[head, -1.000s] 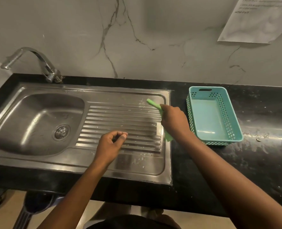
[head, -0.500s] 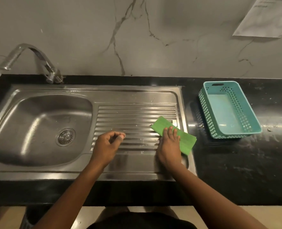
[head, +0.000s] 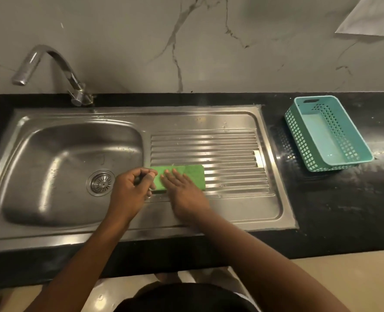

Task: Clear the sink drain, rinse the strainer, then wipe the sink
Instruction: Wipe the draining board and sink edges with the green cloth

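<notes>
A stainless steel sink (head: 58, 140) has its round strainer (head: 101, 182) seated in the drain of the left basin. A ribbed drainboard (head: 220, 149) lies to the right of the basin. A green scouring pad (head: 191, 174) lies flat on the left front part of the drainboard. My right hand (head: 183, 190) presses flat on the pad with fingers spread. My left hand (head: 131, 189) hovers beside it at the basin's right edge, fingers curled loosely, thumb near the pad's left end; I cannot tell whether it pinches anything.
A curved chrome tap (head: 51, 68) stands at the back left. An empty teal perforated basket (head: 326, 134) sits on the black counter (head: 335, 199) to the right. A marble wall rises behind, with a paper sheet (head: 371, 16) at the upper right.
My right hand has brought the green pad down from beside the basket, laid it flat and slid it leftward across the drainboard toward the basin. My left hand stayed curled near the basin edge.
</notes>
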A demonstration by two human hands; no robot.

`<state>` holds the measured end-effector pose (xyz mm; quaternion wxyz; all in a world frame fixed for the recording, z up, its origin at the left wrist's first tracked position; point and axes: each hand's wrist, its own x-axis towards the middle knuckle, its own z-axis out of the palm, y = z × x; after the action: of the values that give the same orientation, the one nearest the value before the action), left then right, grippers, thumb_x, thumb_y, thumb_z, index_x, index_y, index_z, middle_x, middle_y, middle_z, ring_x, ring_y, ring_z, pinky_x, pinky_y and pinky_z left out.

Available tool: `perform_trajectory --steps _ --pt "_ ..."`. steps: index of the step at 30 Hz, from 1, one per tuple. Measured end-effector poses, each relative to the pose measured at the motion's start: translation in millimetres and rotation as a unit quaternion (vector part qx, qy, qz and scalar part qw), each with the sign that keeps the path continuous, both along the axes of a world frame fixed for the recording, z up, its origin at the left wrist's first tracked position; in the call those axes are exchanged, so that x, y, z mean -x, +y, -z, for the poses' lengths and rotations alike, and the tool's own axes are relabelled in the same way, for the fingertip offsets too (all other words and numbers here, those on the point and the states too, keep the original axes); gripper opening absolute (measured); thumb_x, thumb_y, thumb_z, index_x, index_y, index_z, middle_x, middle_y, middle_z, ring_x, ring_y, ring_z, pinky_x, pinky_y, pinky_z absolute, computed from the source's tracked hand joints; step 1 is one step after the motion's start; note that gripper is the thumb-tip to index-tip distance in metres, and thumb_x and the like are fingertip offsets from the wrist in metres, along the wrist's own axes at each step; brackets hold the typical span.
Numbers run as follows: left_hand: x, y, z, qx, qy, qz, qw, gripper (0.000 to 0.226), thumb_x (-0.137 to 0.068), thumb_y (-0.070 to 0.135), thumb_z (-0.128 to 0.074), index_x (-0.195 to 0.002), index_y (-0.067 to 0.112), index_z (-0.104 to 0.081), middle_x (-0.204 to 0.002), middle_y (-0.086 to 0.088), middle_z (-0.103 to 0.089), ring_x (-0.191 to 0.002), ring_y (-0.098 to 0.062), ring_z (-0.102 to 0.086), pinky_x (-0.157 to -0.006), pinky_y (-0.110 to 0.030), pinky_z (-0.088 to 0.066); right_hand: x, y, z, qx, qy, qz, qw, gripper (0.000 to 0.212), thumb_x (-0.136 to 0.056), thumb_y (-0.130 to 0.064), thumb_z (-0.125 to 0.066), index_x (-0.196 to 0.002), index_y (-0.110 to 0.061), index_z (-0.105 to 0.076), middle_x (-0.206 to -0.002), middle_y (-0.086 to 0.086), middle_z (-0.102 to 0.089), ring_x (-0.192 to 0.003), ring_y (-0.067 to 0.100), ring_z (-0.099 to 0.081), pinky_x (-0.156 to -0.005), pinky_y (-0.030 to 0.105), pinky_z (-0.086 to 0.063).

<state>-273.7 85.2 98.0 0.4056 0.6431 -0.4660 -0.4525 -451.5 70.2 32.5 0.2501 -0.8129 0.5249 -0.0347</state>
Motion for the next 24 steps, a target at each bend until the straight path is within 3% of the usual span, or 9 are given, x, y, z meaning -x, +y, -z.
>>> perform_trajectory --steps 2,9,11,15,19,24 --pt "-4.1 2.0 5.5 -0.013 -0.006 0.012 1.000 0.012 -0.101 0.021 -0.069 -0.097 0.023 -0.080 -0.073 -0.002 -0.076 -0.057 -0.008 -0.064 -0.058 -0.024 -0.053 44.1 6.5 2.6 0.006 0.009 0.009 1.000 0.059 -0.109 -0.022 -0.038 -0.166 -0.025 -0.025 -0.175 -0.003 -0.018 -0.162 0.020 -0.013 -0.131 0.039 -0.008" --pt "-6.3 21.2 22.2 -0.035 -0.023 0.054 0.998 0.015 -0.101 0.016 -0.069 -0.097 0.025 -0.080 -0.082 0.001 -0.081 -0.066 -0.008 -0.073 -0.060 -0.016 -0.055 195.7 26.8 -10.1 0.000 0.025 0.228 0.973 0.055 -0.112 -0.024 -0.041 -0.165 -0.019 -0.029 -0.173 0.002 -0.021 -0.162 0.026 -0.013 -0.132 0.039 -0.005" --pt "-8.0 26.9 25.0 -0.041 -0.023 0.058 0.997 0.015 -0.101 0.015 -0.069 -0.096 0.024 -0.080 -0.082 0.001 -0.081 -0.066 -0.008 -0.074 -0.061 -0.016 -0.055 200.4 27.6 -8.4 -0.001 0.025 0.280 0.960 0.054 -0.111 -0.022 -0.042 -0.164 -0.016 -0.033 -0.172 0.007 -0.023 -0.162 0.032 -0.015 -0.131 0.040 -0.006" --pt "-20.6 35.2 30.2 -0.033 -0.021 0.051 0.998 0.015 -0.101 0.017 -0.068 -0.100 0.026 -0.080 -0.085 0.002 -0.082 -0.071 -0.011 -0.076 -0.063 -0.018 -0.058 135.4 21.9 4.2 0.013 0.027 0.383 0.923 0.053 -0.111 -0.025 -0.032 -0.163 -0.013 -0.033 -0.173 0.009 -0.020 -0.162 0.036 -0.009 -0.131 0.056 -0.009" --pt "-32.8 35.4 30.1 -0.019 -0.020 0.036 0.999 0.016 -0.102 0.016 -0.068 -0.100 0.026 -0.080 -0.084 0.001 -0.081 -0.069 -0.011 -0.075 -0.063 -0.019 -0.059 51.2 26.1 11.0 0.000 0.013 0.300 0.954 0.058 -0.107 -0.023 -0.030 -0.165 -0.014 -0.028 -0.175 0.007 -0.017 -0.162 0.033 -0.007 -0.131 0.055 -0.006" --pt "-44.4 33.1 27.5 -0.013 -0.027 0.023 0.999 0.020 -0.101 0.009 -0.068 -0.094 0.025 -0.079 -0.077 0.000 -0.080 -0.056 -0.005 -0.069 -0.056 -0.014 -0.055 -58.7 30.7 6.6 -0.029 -0.003 0.094 0.995 0.066 -0.100 -0.021 -0.041 -0.165 -0.016 -0.029 -0.175 0.006 -0.019 -0.163 0.032 -0.007 -0.131 0.053 -0.001"
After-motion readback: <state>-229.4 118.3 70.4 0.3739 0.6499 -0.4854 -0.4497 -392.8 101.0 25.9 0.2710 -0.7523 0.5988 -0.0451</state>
